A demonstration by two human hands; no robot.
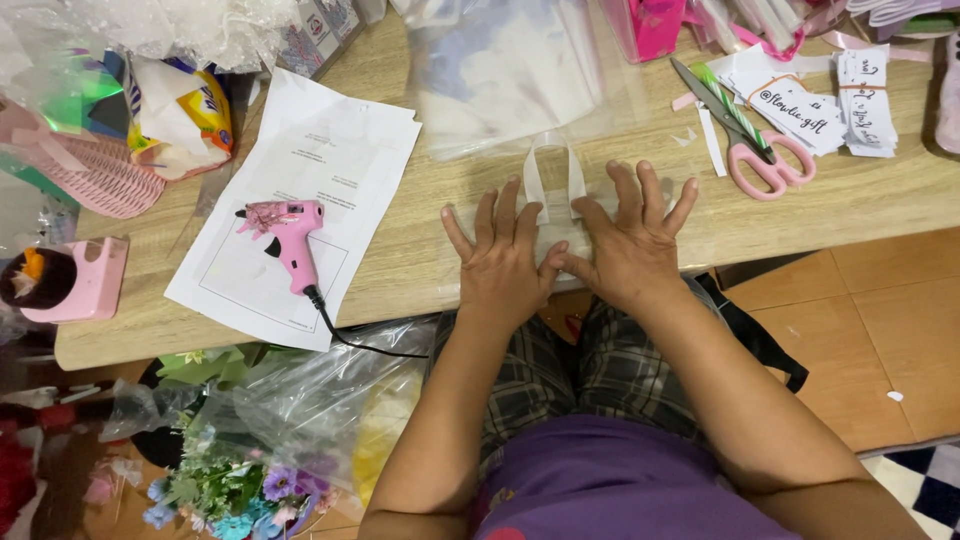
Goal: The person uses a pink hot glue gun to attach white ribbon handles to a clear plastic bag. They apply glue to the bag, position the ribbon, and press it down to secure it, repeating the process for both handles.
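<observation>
Both my hands lie flat, fingers spread, on a clear plastic bag with a white ribbon handle [556, 178] at the wooden table's [430, 250] near edge. My left hand [503, 258] presses the bag's left side. My right hand [632, 240] presses its right side, and the two thumbs almost meet in the middle. The handle loop sticks out just beyond my fingertips. Neither hand grips anything.
A pink glue gun [287, 236] rests on white paper sheets [300, 200] at left, its black cord trailing off the edge. Pink-handled scissors [745, 135] and printed paper tags [800, 105] lie at right. Clear plastic sheets [500, 70] sit beyond; a flower bunch [240, 480] below left.
</observation>
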